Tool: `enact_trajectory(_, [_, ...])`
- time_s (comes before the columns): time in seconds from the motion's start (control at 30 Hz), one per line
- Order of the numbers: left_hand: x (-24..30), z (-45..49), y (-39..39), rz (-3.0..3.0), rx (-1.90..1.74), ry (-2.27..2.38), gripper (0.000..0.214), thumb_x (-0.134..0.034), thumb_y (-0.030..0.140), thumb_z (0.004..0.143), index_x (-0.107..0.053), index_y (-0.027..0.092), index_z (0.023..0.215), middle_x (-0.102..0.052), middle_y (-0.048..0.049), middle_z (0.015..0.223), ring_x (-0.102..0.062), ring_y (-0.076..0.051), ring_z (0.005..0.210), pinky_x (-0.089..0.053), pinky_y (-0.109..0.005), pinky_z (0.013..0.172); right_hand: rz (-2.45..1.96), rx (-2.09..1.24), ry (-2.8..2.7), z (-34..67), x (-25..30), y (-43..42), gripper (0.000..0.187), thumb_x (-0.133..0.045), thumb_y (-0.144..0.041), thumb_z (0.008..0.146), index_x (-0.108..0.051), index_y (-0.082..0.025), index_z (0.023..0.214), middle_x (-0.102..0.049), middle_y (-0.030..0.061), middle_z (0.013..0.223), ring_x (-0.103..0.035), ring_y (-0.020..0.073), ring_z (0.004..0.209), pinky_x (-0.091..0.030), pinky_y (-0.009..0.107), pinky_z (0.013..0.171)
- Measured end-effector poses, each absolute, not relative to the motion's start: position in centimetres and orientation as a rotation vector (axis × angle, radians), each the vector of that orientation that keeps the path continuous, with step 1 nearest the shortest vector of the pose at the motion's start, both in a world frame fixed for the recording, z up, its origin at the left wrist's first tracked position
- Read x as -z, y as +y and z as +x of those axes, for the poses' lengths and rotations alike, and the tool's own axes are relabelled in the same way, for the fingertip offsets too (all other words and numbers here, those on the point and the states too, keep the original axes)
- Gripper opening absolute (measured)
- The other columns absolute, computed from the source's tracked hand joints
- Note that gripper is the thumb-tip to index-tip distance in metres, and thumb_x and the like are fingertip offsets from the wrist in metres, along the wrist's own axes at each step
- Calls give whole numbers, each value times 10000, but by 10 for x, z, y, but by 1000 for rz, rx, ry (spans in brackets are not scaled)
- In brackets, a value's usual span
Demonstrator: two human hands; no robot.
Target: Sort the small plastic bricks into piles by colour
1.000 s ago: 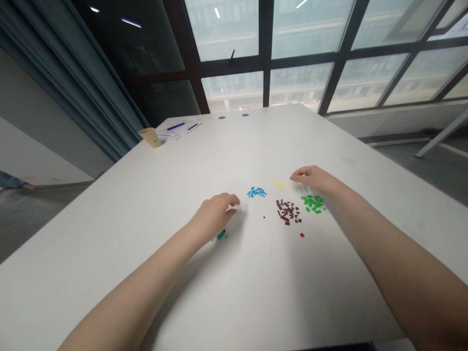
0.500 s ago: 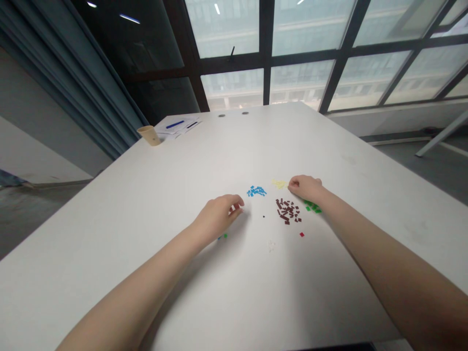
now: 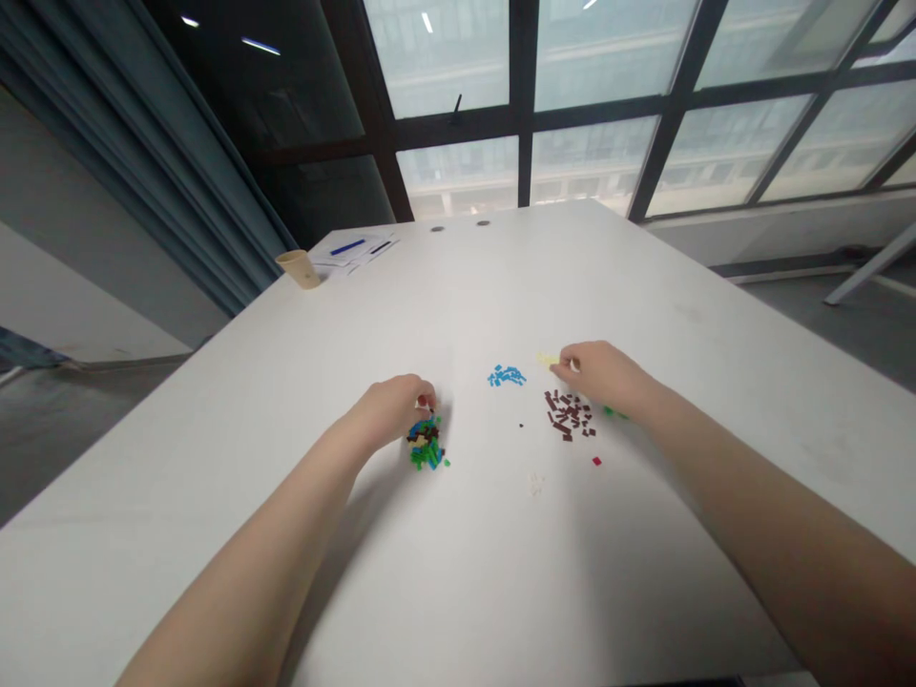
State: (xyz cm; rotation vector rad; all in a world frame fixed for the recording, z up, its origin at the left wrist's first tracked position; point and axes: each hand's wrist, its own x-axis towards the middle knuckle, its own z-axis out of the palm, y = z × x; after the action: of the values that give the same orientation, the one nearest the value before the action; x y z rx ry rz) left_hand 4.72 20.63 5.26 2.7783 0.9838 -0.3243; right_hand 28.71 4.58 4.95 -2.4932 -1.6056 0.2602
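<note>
My left hand (image 3: pixel 390 410) rests on the white table (image 3: pixel 458 572) with its fingers curled over the top of a small mixed pile of coloured pieces (image 3: pixel 425 447); a tiny red piece shows at the fingertips. My right hand (image 3: pixel 601 374) lies closed in a pinch between the yellow pile (image 3: pixel 548 360) and the dark brown pile (image 3: pixel 569 417), and it covers most of the green pile (image 3: pixel 613 412). What the pinch holds is too small to name. A blue pile (image 3: pixel 506 375) sits between the two hands.
A single red piece (image 3: pixel 596 461), a tiny dark piece (image 3: pixel 520 425) and a few pale pieces (image 3: pixel 535 482) lie loose near the piles. A paper cup (image 3: pixel 301 268) and papers with pens (image 3: pixel 354 253) stand at the far left corner. Windows rise behind the table.
My left hand drew back to the left, uncovering the mixed pile, and curled onto it. My right hand came back from the yellow pile toward the brown one, over the green pieces.
</note>
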Motion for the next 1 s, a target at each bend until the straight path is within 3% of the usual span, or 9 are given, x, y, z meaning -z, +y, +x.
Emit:
enact_trajectory(0.1, [-47, 52, 204, 2800, 343, 926, 205, -513, 216, 680, -666, 242, 813, -660, -24, 893, -586, -161, 744, -394, -223, 623, -2332, -443, -1821, 249, -68, 31, 347, -387, -415, 830, -577, -185, 654, -602, 29, 620, -497, 123, 543, -272, 239, 497])
enact_trajectory(0.37, [-35, 60, 200, 2855, 348, 949, 175, -529, 196, 655, -679, 247, 727, -678, -5, 797, -593, -157, 722, -382, -219, 612, -2256, -493, -2143, 206, -79, 9, 310, -451, -411, 813, -607, -175, 685, -636, 63, 692, -570, 180, 638, -324, 249, 525])
enact_trajectory(0.63, [-31, 64, 196, 2789, 131, 846, 167, -467, 147, 697, -631, 177, 702, -630, -71, 811, -560, -173, 712, -384, -263, 634, -2245, -467, -2120, 211, -73, 13, 310, -483, -409, 801, -604, -174, 640, -620, 69, 632, -550, 183, 575, -304, 262, 489])
enact_trajectory(0.8, [-44, 72, 176, 2036, -171, 573, 132, -500, 283, 766, -563, 169, 781, -562, -8, 724, -496, -109, 652, -383, -229, 618, -2018, -307, -1982, 214, -66, 22, 204, -521, -352, 794, -600, -190, 699, -595, 28, 665, -511, 143, 610, -321, 250, 550])
enact_trajectory(1.0, [-52, 78, 141, 1179, -137, 518, 196, -646, 311, 718, -556, 149, 782, -502, 27, 676, -453, -42, 593, -351, -165, 581, -1582, -38, -1771, 226, -67, 30, 109, -584, -232, 766, -629, -183, 852, -559, 4, 716, -497, 111, 695, -369, 227, 651])
